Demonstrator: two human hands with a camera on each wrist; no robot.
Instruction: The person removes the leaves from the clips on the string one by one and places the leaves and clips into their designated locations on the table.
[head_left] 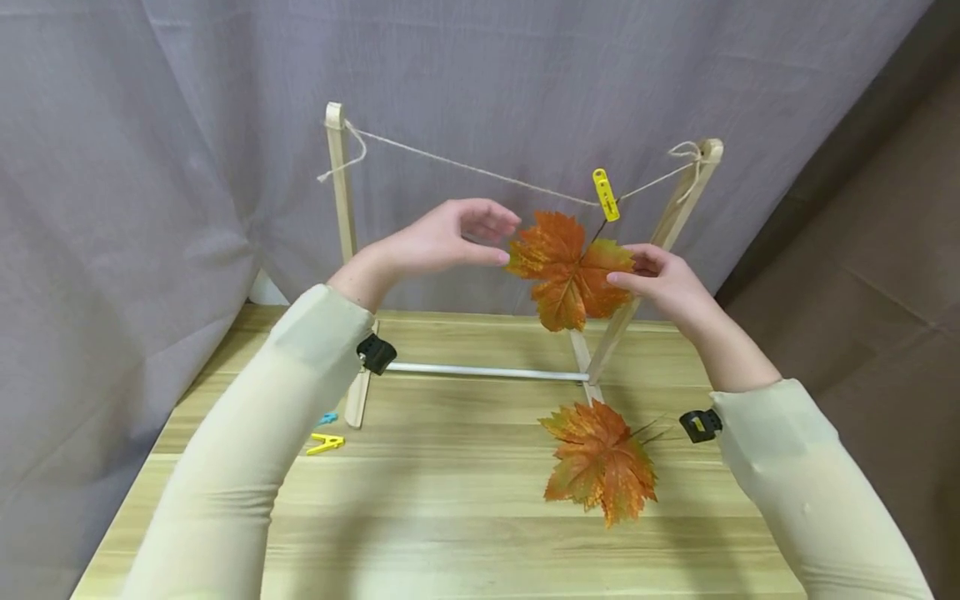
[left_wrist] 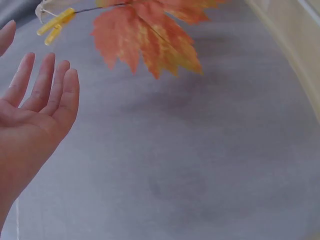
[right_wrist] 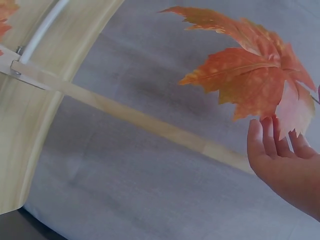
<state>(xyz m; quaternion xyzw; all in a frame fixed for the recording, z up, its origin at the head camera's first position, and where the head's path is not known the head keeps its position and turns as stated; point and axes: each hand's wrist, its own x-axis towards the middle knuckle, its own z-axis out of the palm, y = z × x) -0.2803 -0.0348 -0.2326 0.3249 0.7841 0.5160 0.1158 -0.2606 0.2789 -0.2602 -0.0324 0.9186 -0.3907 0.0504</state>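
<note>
An orange artificial maple leaf (head_left: 567,275) hangs by its stem from a yellow clothespin (head_left: 606,196), clipped on a string (head_left: 480,171) between two wooden posts. My right hand (head_left: 663,283) holds the leaf's right edge, thumb in front and fingers behind; in the right wrist view the leaf (right_wrist: 260,65) partly covers the fingertips. My left hand (head_left: 457,237) is beside the leaf's left tip, fingers loosely bent, holding nothing. In the left wrist view its palm (left_wrist: 37,107) lies below the clothespin (left_wrist: 56,25). A second maple leaf (head_left: 602,462) lies on the table.
A yellow clothespin (head_left: 326,443) and a blue clothespin (head_left: 328,417) lie at the left of the wooden table (head_left: 450,517). A white rod (head_left: 480,371) joins the feet of the left post (head_left: 341,192) and right post (head_left: 678,204). Grey cloth (head_left: 465,75) hangs behind.
</note>
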